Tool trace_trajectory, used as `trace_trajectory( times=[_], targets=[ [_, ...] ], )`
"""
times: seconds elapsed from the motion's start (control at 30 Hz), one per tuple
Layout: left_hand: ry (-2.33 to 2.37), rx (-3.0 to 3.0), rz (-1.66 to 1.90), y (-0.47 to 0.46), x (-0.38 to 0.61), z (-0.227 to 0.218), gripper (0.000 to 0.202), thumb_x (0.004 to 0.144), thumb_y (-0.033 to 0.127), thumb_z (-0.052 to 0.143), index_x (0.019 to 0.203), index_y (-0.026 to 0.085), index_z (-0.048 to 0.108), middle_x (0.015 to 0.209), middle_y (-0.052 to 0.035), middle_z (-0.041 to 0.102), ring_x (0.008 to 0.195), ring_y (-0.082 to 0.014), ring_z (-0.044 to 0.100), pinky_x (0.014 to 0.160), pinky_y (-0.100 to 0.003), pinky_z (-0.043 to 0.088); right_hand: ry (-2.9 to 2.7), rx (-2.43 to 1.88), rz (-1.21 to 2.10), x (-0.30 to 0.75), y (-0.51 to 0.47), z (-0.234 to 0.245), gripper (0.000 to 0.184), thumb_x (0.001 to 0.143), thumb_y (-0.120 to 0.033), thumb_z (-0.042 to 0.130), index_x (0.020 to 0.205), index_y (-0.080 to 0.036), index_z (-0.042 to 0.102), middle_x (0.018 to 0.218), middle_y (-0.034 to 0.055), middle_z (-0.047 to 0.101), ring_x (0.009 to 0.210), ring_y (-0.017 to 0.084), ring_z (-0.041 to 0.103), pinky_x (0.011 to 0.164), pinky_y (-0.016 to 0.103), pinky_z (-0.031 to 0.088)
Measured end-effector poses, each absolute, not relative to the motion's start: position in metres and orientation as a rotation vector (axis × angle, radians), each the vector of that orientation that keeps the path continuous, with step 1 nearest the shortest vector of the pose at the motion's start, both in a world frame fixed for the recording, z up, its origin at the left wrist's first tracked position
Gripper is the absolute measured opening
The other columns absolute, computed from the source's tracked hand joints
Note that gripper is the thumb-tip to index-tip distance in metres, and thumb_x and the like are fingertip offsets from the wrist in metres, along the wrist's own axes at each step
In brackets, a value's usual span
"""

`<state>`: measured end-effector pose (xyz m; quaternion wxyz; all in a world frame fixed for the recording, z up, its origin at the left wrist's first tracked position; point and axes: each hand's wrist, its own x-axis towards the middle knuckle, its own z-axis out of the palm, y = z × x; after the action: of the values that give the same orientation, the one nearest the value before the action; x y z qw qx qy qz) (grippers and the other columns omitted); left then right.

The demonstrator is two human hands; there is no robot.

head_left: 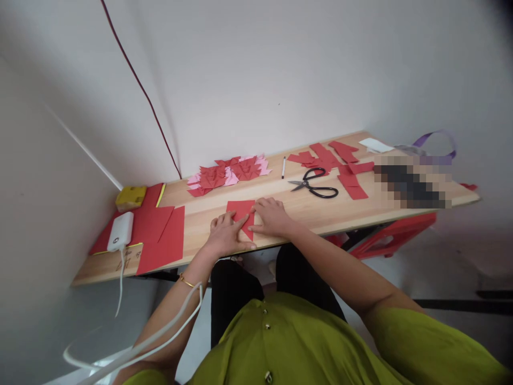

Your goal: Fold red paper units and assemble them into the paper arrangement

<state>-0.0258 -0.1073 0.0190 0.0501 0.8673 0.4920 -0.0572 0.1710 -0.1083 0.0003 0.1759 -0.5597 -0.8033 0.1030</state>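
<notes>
A piece of red paper [237,206] lies near the front edge of the wooden table, between my two hands; its right side comes down to a slanted point. My left hand [227,234] rests on its lower left part, fingers apart and thumb stretched across the sheet. On the right edge of the paper is my right hand [270,216], its thumb and bent fingers spread apart and touching the sheet. Parts of the paper are hidden beneath both hands. Black-handled scissors [312,184] lie with blades parted to the right of my hands.
Folded red and pink paper pieces [228,175] are heaped near the wall. Red paper strips [320,156] and a pen [284,167] lie farther right. Leftward are larger red sheets [160,240], a white power bank [121,231] with a cable, and a yellow object [131,198].
</notes>
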Motion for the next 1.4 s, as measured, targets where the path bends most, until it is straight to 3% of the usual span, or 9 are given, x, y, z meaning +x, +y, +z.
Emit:
trace_trajectory(
  times=[0.13,0.23,0.47,0.63,0.83,1.17,1.4],
  targets=[
    [1.472,2.646,-0.202,-0.108,-0.027,0.020,0.105,0.053,0.079,0.060,0.143,0.035,0.030,0.147,-0.0145,0.029,0.134,-0.0371,0.023,0.105,-0.054,0.019,-2.328,-1.582,0.285,0.172,-0.114,0.001,0.069,0.069,-0.064,0.062,0.120,-0.020,0.052,0.127,0.0132,0.047,0.114,0.031,0.040,0.096,0.045,0.028],
    [1.456,2.647,-0.206,-0.107,-0.029,0.021,0.104,0.054,0.078,0.060,0.144,0.035,0.029,0.147,-0.0149,0.029,0.135,-0.0367,0.023,0.105,-0.054,0.019,-2.329,-1.564,0.273,0.172,-0.118,0.000,0.072,0.068,-0.065,0.062,0.123,-0.020,0.050,0.130,0.0128,0.046,0.116,0.031,0.039,0.098,0.045,0.027],
    [1.581,2.588,-0.077,-0.105,-0.027,0.017,0.061,0.086,0.064,0.031,0.138,0.034,0.040,0.141,-0.0095,0.040,0.129,-0.0279,0.035,0.104,-0.048,0.026,-2.324,-1.570,0.259,0.172,-0.120,0.000,0.069,0.069,-0.063,0.063,0.123,-0.020,0.051,0.129,0.0128,0.047,0.117,0.029,0.039,0.098,0.042,0.028],
    [1.716,2.650,0.035,-0.110,-0.015,0.009,0.067,0.085,0.064,0.035,0.137,0.023,0.042,0.137,-0.0143,0.044,0.125,-0.0298,0.040,0.103,-0.047,0.028,-2.308,-1.532,0.225,0.173,-0.120,-0.004,0.069,0.070,-0.063,0.062,0.122,-0.020,0.051,0.130,0.0126,0.048,0.118,0.029,0.040,0.099,0.043,0.028],
    [1.725,2.605,0.036,-0.113,-0.015,0.006,0.070,0.086,0.061,0.035,0.140,0.015,0.037,0.147,-0.0168,0.034,0.136,-0.0268,0.030,0.109,-0.044,0.023,-2.318,-1.521,0.224,0.174,-0.120,-0.006,0.071,0.069,-0.063,0.063,0.124,-0.021,0.051,0.131,0.0126,0.047,0.119,0.029,0.039,0.100,0.043,0.028],
    [1.783,2.501,-0.126,-0.102,-0.021,0.007,0.084,0.082,0.068,0.032,0.146,0.014,0.024,0.154,-0.0159,0.016,0.142,-0.0288,0.017,0.111,-0.054,0.013,-2.312,-1.514,0.235,0.174,-0.119,-0.007,0.074,0.067,-0.065,0.064,0.124,-0.020,0.051,0.129,0.0121,0.049,0.117,0.029,0.041,0.100,0.043,0.029],
    [1.880,2.386,-0.199,-0.086,-0.030,0.013,0.081,0.083,0.068,0.027,0.146,0.017,0.022,0.155,-0.0152,0.015,0.143,-0.0314,0.013,0.108,-0.058,0.017,-2.303,-1.491,0.242,0.174,-0.119,-0.007,0.074,0.068,-0.067,0.062,0.125,-0.020,0.051,0.130,0.0118,0.049,0.118,0.029,0.041,0.101,0.043,0.028]
  ],
)
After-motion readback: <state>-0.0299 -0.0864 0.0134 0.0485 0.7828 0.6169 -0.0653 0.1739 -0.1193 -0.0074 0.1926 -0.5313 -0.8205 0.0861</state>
